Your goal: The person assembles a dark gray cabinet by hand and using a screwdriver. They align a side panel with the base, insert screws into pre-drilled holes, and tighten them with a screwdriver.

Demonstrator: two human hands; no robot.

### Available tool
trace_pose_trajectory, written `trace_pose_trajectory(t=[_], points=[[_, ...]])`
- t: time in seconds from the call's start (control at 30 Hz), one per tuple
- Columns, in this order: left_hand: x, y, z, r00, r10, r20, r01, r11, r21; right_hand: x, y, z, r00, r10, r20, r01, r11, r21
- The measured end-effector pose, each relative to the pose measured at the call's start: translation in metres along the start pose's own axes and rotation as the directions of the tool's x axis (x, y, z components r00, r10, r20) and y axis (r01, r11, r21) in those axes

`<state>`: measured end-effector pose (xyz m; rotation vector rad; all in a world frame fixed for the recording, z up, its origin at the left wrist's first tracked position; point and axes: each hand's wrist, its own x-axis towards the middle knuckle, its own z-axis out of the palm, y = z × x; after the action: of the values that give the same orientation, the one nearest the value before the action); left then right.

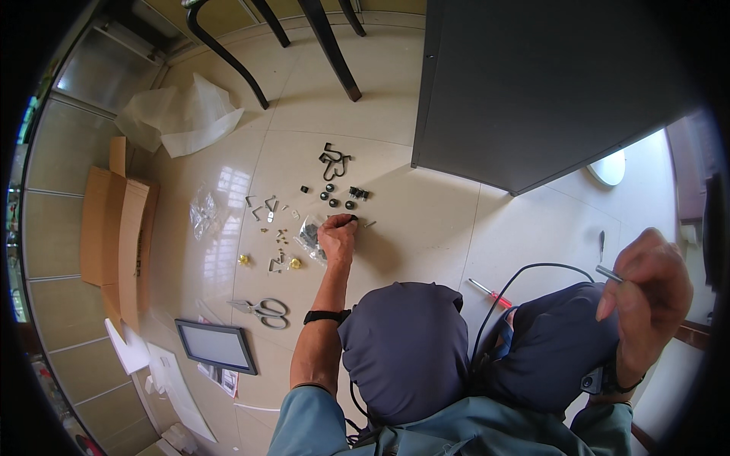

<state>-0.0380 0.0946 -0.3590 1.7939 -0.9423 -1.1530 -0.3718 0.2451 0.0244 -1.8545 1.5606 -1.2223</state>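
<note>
My left hand (337, 240) reaches down to the floor with its fingers closed around a small black part (353, 218), mostly hidden by the fingertips. Beside that hand lies a clear plastic bag (309, 234) with dark pieces in it, and a small screw (370, 224) is just to the right. Beyond the fingers sit several round black knobs (334, 203), black cylindrical pieces (358, 193) and a cluster of black hooks (334, 161). Raised at the right, my right hand (654, 281) pinches a short thin metal rod (608, 273); its other end is hidden by the fingers.
Brackets and screws (275, 262) lie left of the bag, with scissors (263, 311) nearer me. A tall dark cabinet (547, 91) stands far right. A red-handled screwdriver (490, 293) lies by my legs. An open cardboard box (114, 235) and dark-framed panel (217, 346) are at left.
</note>
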Motion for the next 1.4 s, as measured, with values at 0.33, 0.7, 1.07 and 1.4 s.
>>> trace_pose_trajectory(t=[0.33, 0.7, 1.07, 1.4], points=[[0.001, -0.002, 0.0, 1.0, 0.006, 0.01, -0.006, 1.0, -0.031, -0.001, 0.002, 0.002, 0.999, 0.018, -0.048, -0.017, 1.0, 0.015], [-0.006, 0.007, 0.001, 1.0, 0.011, 0.004, -0.011, 0.994, 0.109, -0.001, -0.002, 0.001, 0.999, 0.011, -0.05, -0.009, 1.0, 0.027], [0.007, -0.017, -0.01, 0.998, 0.06, -0.018, -0.058, 0.993, 0.104, -0.005, -0.004, -0.003, 0.999, -0.03, -0.044, 0.032, 0.998, 0.056], [-0.006, 0.038, -0.021, 0.978, 0.179, 0.103, -0.162, 0.975, -0.152, 0.01, 0.008, -0.054, 0.982, -0.118, -0.145, 0.095, 0.984, -0.154]])
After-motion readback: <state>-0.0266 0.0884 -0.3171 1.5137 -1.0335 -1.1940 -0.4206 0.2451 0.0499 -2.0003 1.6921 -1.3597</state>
